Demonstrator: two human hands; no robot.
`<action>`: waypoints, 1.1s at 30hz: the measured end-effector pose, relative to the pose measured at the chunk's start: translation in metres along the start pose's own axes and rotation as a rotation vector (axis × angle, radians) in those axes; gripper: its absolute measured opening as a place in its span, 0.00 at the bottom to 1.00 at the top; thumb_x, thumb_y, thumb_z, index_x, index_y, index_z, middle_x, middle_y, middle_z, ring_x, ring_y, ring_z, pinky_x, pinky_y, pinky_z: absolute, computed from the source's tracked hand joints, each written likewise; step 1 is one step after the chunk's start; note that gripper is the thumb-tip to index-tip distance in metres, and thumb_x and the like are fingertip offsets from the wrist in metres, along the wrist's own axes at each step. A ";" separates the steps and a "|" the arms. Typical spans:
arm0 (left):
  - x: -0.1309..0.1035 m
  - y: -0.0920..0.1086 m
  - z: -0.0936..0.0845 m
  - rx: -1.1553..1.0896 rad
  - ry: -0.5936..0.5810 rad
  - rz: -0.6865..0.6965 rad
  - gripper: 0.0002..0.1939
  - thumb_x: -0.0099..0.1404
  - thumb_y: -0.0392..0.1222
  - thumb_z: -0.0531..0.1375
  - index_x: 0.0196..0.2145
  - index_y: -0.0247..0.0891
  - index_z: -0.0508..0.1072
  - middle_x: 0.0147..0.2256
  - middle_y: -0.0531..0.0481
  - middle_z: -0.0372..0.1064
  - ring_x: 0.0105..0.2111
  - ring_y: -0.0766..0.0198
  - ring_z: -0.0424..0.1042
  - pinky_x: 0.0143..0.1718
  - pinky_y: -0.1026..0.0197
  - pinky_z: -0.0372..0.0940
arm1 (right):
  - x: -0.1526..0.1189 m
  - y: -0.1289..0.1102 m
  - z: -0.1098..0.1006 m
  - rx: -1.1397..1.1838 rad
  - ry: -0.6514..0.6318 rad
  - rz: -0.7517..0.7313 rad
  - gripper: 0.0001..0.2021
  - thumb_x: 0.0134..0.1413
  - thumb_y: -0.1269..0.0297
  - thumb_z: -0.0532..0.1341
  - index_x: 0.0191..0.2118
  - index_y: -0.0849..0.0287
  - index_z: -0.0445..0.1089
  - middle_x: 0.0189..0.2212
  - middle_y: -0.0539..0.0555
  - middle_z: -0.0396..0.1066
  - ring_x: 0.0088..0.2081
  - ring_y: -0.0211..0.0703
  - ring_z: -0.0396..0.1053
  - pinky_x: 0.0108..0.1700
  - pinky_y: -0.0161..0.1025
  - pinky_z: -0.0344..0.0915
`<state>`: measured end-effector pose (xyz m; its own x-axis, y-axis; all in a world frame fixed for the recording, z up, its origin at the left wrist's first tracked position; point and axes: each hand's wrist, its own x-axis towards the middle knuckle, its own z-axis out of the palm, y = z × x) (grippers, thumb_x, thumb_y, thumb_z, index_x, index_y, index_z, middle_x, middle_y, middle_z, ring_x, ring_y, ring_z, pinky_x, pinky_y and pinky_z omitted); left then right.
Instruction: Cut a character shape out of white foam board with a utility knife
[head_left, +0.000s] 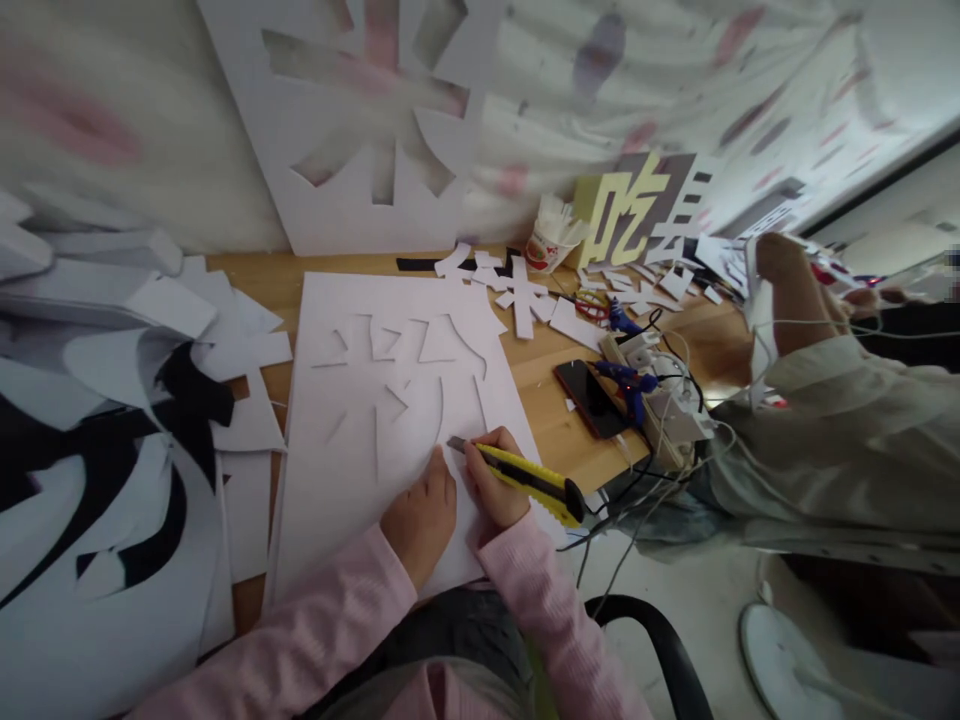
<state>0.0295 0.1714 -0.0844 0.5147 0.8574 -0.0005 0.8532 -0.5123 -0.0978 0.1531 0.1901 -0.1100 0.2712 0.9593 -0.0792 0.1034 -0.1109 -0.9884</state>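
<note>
A white foam board (pixel 337 510) lies flat on the wooden table, with the strokes of a large character cut into it. My right hand (pixel 496 478) grips a yellow and black utility knife (pixel 529 478), its blade pointing left, close to the board beside the lower strokes. Whether the blade touches the board I cannot tell. My left hand (pixel 424 515) rests on the board just left of the blade, its fingers close together and pointing forward. Nothing shows in that hand.
A stencil board (pixel 330 215) leans on the patterned curtain. Cut white scraps (pixel 525 300), a paper cup (pixel 551 240), a phone (pixel 592 398), glue guns (pixel 626 385) and tangled cables lie rightward. Board offcuts (pixel 240 340) crowd the left. A co-worker's arm (pixel 787 300) is at far right.
</note>
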 end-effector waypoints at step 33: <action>-0.001 -0.003 0.000 -0.124 0.013 -0.034 0.26 0.64 0.23 0.43 0.50 0.31 0.74 0.53 0.31 0.68 0.25 0.62 0.76 0.20 0.64 0.68 | -0.002 -0.006 -0.006 -0.345 -0.161 -0.316 0.08 0.57 0.60 0.60 0.29 0.54 0.63 0.19 0.45 0.61 0.21 0.36 0.56 0.23 0.34 0.53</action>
<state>0.0270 0.1721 -0.0843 0.4857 0.8740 0.0134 0.8736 -0.4859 0.0262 0.1574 0.1876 -0.1036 0.0273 0.9847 0.1719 0.4747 0.1386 -0.8692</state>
